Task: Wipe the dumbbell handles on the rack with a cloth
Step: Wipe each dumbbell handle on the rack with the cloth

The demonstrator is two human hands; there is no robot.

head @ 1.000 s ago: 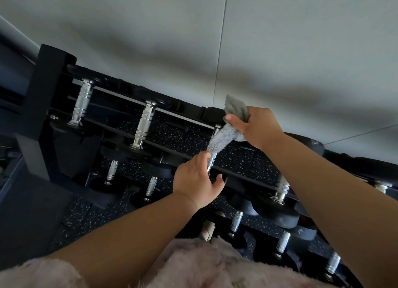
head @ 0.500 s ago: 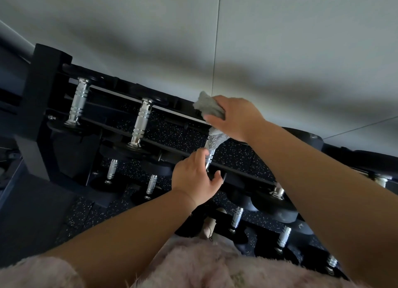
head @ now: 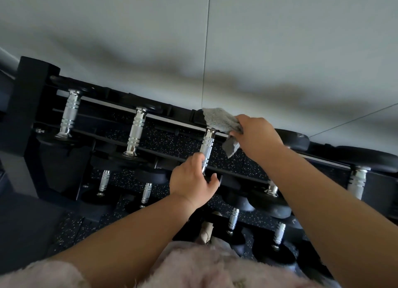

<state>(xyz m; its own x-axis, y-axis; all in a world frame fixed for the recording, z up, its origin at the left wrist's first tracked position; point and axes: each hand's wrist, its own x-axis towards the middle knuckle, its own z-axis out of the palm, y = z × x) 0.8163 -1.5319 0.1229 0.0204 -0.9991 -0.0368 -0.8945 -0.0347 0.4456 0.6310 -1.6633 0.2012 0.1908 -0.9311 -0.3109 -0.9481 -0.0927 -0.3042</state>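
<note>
Grey cloth [head: 221, 120], one; chrome handles [head: 136, 132], nine.

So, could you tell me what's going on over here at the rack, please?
A person is wiping down dumbbells on a black rack. Their left hand holds the near end of one dumbbell handle on the top row. Their right hand grips a grey cloth bunched at that handle's far end, so most of the chrome shaft is bare. Other handles on the row sit untouched to the left.
</note>
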